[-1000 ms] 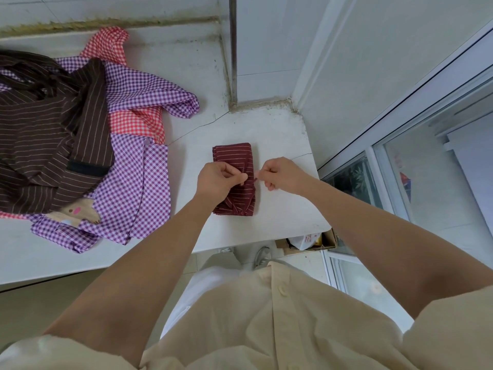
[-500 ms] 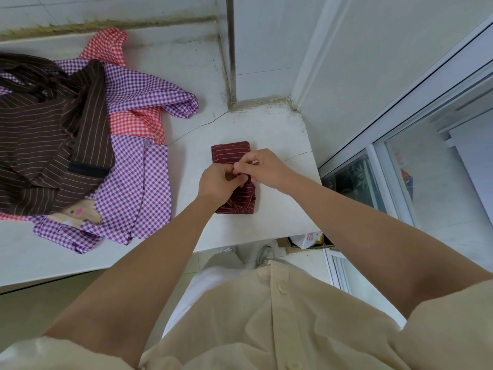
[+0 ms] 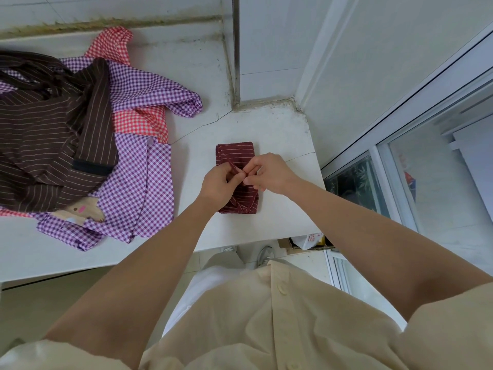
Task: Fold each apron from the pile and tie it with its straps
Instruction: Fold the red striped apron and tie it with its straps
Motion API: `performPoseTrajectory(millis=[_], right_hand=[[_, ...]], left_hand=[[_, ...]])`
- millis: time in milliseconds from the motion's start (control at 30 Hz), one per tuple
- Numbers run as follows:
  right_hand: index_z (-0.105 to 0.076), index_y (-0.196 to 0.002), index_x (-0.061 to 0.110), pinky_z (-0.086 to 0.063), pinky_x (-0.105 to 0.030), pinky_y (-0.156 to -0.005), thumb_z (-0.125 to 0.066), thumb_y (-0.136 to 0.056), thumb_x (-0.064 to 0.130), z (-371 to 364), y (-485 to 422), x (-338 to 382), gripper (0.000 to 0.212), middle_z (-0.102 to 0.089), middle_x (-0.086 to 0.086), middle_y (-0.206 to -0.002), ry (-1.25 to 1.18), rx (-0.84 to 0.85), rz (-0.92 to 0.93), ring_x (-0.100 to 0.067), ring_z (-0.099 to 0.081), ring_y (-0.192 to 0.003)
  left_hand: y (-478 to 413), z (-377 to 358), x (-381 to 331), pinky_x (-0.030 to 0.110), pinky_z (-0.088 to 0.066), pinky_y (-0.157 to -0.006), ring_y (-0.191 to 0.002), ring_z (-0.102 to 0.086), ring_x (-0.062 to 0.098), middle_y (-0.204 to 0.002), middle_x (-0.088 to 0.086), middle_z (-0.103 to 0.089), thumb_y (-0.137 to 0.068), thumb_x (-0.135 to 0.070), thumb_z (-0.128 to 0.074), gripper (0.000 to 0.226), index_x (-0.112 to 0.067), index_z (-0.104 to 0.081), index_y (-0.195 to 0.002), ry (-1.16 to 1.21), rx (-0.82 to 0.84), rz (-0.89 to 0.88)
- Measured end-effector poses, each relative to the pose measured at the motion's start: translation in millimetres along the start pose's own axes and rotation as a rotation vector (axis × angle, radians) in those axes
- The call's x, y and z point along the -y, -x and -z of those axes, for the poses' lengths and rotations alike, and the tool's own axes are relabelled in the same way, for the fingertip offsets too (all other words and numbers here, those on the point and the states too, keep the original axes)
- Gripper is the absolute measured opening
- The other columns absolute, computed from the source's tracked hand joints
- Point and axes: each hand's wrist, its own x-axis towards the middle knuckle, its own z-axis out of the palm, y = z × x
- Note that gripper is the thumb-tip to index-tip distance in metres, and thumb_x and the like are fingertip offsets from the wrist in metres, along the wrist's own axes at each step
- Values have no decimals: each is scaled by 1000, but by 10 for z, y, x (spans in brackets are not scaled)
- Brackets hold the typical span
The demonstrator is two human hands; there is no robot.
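A dark red striped apron (image 3: 236,153), folded into a small bundle, lies on the white counter (image 3: 280,129) near its right end. My left hand (image 3: 217,182) and my right hand (image 3: 269,173) meet over the bundle's middle. Each pinches a thin red strap (image 3: 233,166) of the apron, and the strap ends cross between my fingertips. The hands hide the middle of the bundle. To the left lies the pile: a brown striped apron (image 3: 40,129) on top of a purple checked apron (image 3: 141,188) and a red checked apron (image 3: 138,124).
A wall corner juts into the counter just behind the bundle. The counter's right edge drops off beside a window frame (image 3: 386,156). Below the front edge a cardboard box (image 3: 301,243) sits on the floor.
My right hand, which had moved over the bundle against my left, has drawn slightly right. Both hands now work the strap ends a little nearer the bundle's middle.
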Motion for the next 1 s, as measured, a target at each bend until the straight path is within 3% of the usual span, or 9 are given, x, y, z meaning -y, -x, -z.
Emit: performPoseTrajectory(millis=[133, 267, 367, 433, 533, 667, 733, 867, 1000], right_hand=[[-71, -91, 6, -54, -23, -55, -79, -79, 7, -3, -13, -30, 14, -67, -5, -67, -11, -9, -48, -13, -60, -53], [-74, -80, 10, -42, -16, -44, -79, -81, 17, 24, 15, -78, 9, -60, -3, -58, -20, -35, -42, -6, -51, -46], [-75, -82, 10, -41, -15, -48, -79, -82, 20, 28, 34, -102, 11, -64, -1, -63, -51, -57, -40, 0, -49, -44], [-75, -81, 10, -39, -15, -48, -79, -82, 20, 33, 40, -115, 11, -61, 8, -56, -71, -67, -47, 2, -48, -42], [-73, -74, 12, -35, -10, -47, -79, -82, 17, 25, 16, -113, 11, -57, 17, -44, -111, -70, -66, 5, -48, -40], [-68, -71, 17, -39, -11, -51, -84, -75, 10, -56, -31, -100, 17, -63, 9, -58, -288, -140, -161, 4, -52, -47], [-71, -75, 15, -43, -11, -55, -84, -74, 8, -89, -35, -108, 14, -65, 4, -64, -291, -171, -115, 4, -56, -51], [-79, -89, 10, -50, -18, -75, -80, -78, 11, -101, -31, -127, 10, -73, 1, -81, -31, -176, 68, -5, -64, -72], [-76, -95, 8, -39, -11, -66, -70, -88, 13, -80, -20, -91, 10, -68, 5, -83, 141, -42, 127, 1, -55, -69]], left_hand=[[23, 26, 21, 25, -49, -78, -85, -62, 13, -87, -6, -67, -93, -24, -64, 6, -19, -63, -94, -8, 18, -24], [50, 21, 26, 15, -43, -70, -81, -61, 5, -84, -6, -68, -79, -17, -78, 34, -18, -57, -105, 8, 33, -24], [34, -35, 14, 29, -50, -77, -85, -63, 15, -79, -8, -68, -78, -17, -78, 18, -22, -64, -89, -77, -85, -38], [33, -48, 25, 41, -52, -78, -86, -62, 23, -73, -10, -67, -79, -20, -76, 15, -28, -64, -77, -127, -115, -54], [48, -41, 31, 42, -52, -77, -83, -61, 24, -72, -8, -67, -79, -21, -74, 13, -28, -64, -75, -159, -126, -71], [51, -34, 28, 36, -50, -74, -86, -60, 20, -77, -7, -67, -80, -24, -73, 7, -24, -66, -79, -198, -147, -88], [54, -31, 16, 32, -47, -72, -88, -58, 18, -80, -7, -65, -81, -25, -72, 8, -25, -64, -79, -227, -150, -83], [49, -36, 9, 30, -45, -70, -88, -57, 17, -84, -6, -65, -79, -26, -71, 7, -23, -65, -81, -290, -150, -75], [34, -32, 17, 26, -37, -68, -84, -56, 18, -85, -2, -64, -78, -22, -72, 9, -17, -66, -83, -318, -145, -105]])
